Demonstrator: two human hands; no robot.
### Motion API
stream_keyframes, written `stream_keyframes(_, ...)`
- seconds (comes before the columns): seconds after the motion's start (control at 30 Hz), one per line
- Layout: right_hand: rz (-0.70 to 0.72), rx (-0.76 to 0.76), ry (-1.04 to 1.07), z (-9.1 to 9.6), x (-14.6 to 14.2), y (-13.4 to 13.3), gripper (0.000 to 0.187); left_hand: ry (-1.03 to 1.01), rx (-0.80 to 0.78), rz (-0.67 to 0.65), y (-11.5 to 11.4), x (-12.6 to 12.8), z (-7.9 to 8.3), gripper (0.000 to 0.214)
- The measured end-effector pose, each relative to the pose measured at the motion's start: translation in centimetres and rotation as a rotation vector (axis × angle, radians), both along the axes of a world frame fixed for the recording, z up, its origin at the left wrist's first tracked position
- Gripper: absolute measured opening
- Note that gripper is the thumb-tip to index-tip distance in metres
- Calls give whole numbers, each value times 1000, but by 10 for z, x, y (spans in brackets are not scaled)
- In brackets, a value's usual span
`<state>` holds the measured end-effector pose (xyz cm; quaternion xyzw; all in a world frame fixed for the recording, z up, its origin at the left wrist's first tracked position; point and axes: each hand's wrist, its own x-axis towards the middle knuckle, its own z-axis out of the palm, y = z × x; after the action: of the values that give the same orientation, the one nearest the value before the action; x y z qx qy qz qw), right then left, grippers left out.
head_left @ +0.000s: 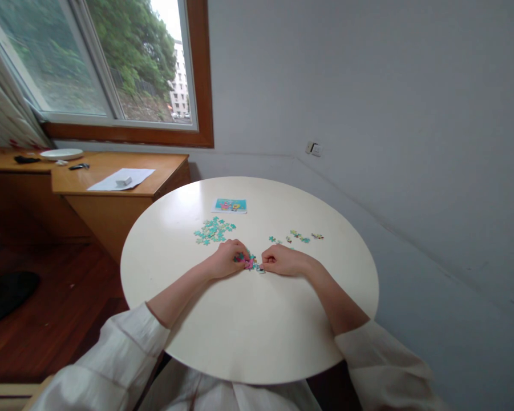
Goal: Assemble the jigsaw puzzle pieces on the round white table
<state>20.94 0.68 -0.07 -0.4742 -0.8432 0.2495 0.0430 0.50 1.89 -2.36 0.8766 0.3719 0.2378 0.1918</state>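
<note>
The puzzle cluster (250,263) is pinched from both sides on the surface (248,331), directly between left hand (227,258) and right hand (283,261); loose pieces (214,230) are scattered beyond.

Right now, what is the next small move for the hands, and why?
Probably press the piece at the right hand into the cluster: it lies at the cluster's edge, and the left hand rests on the cluster.
</note>
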Motion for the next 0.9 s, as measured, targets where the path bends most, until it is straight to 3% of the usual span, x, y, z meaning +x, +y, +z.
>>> stream_keyframes(0.9,57,-49,52,-2,4,2,27,-14,1,-12,2,-1,-2,9)
